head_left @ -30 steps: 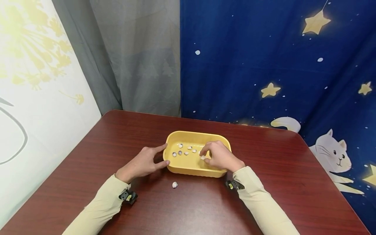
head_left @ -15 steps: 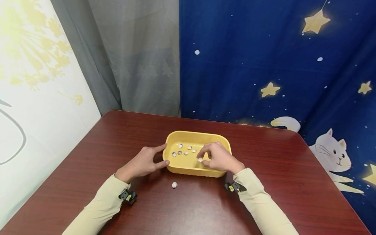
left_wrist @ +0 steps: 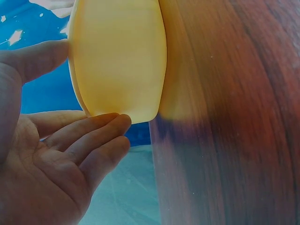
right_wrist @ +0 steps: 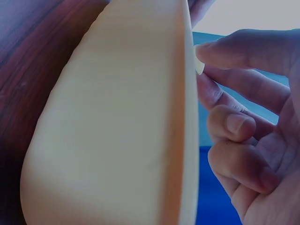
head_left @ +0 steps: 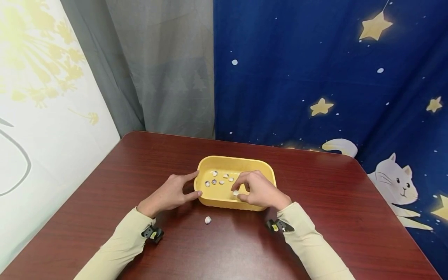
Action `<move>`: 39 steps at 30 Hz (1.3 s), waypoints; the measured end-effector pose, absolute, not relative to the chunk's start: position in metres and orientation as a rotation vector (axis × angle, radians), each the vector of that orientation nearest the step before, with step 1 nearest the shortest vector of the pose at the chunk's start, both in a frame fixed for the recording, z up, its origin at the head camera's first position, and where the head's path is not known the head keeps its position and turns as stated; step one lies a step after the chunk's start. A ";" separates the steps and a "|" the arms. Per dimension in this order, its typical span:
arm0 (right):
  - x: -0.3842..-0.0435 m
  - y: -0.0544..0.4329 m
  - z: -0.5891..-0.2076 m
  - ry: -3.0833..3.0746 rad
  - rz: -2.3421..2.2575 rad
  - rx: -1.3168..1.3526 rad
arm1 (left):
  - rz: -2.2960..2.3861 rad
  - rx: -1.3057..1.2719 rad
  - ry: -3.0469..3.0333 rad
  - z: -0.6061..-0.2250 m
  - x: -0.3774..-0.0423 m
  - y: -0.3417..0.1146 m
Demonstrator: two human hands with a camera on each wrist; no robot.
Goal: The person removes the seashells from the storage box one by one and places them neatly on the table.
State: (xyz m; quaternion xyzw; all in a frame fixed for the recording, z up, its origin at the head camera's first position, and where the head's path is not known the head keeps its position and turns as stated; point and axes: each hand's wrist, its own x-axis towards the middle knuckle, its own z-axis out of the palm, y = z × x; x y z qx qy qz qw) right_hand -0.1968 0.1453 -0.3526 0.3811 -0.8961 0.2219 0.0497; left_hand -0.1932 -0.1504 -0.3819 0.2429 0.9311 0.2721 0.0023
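Note:
In the head view, a yellow oblong tub (head_left: 225, 204) stands on the table. My left hand (head_left: 170, 195) is at its left end, thumb and forefinger spread and touching the rim. The left wrist view shows its fairly straight fingers (left_wrist: 101, 140) against the tub's end wall. My right hand (head_left: 260, 189) reaches over the near rim and pinches a small white seashell (head_left: 236, 193) between thumb and forefinger. Part of that shell (right_wrist: 199, 61) shows at the thumb tip in the right wrist view. Several white and purplish seashells (head_left: 214, 182) lie on the tub floor, left of my right hand.
A single seashell (head_left: 208, 220) lies on the dark red-brown table (head_left: 217, 249), in front of the tub. Behind the table hang a grey curtain (head_left: 175, 77) and a blue star-patterned curtain (head_left: 273, 85). A pale printed panel (head_left: 52, 128) stands to the left.
My right hand has moved slightly left and toward me inside the tub, with the pinched seashell. The left hand and the tub stay nearly still.

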 end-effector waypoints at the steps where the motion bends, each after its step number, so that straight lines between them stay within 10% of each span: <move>1: -0.196 0.145 -0.352 -2.727 0.674 1.167 | 0.851 0.763 2.922 -0.382 -0.193 -0.150; 39: -0.172 0.124 -0.349 -2.646 0.681 1.402 | 0.844 0.774 2.938 -0.382 -0.192 -0.151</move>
